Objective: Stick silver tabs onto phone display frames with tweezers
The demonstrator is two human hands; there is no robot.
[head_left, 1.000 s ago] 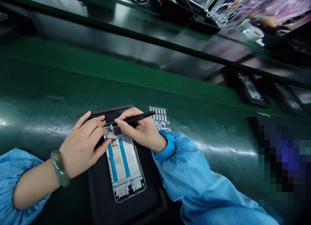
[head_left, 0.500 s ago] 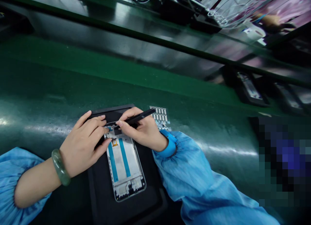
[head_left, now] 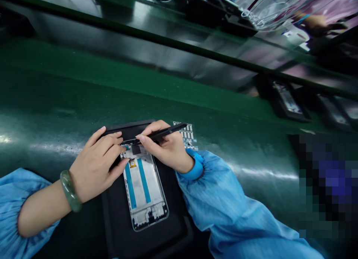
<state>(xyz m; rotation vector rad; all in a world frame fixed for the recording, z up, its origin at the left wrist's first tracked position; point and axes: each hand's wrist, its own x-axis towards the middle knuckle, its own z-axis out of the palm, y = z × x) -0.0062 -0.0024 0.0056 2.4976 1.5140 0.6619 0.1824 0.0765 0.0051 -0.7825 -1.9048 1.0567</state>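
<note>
An opened phone frame [head_left: 152, 188] with two blue strips lies on a black tray [head_left: 117, 229]. My left hand [head_left: 97, 164] grips the frame's upper left edge, its thumb lower on the side and its fingertips near the top corner. In my right hand [head_left: 165, 147] is a pair of slim black tweezers [head_left: 172, 129], pinched between thumb and fingers, with the tips over the phone's top edge. Whether the tips hold anything is too small to tell. A small gold flex connector [head_left: 132, 164] shows below the upper metal part.
A sheet of small pale stickers [head_left: 188, 132] lies just beyond my right wrist. Further right, another opened phone [head_left: 288, 97] rests in a black tray. A raised shelf with cables [head_left: 263, 20] runs along the back, and a person's hand [head_left: 314, 22] shows beyond it.
My right hand and the tweezers have shifted slightly up and right, and the tweezers lie flatter, tips now along the phone's top edge. My left hand stays in place.
</note>
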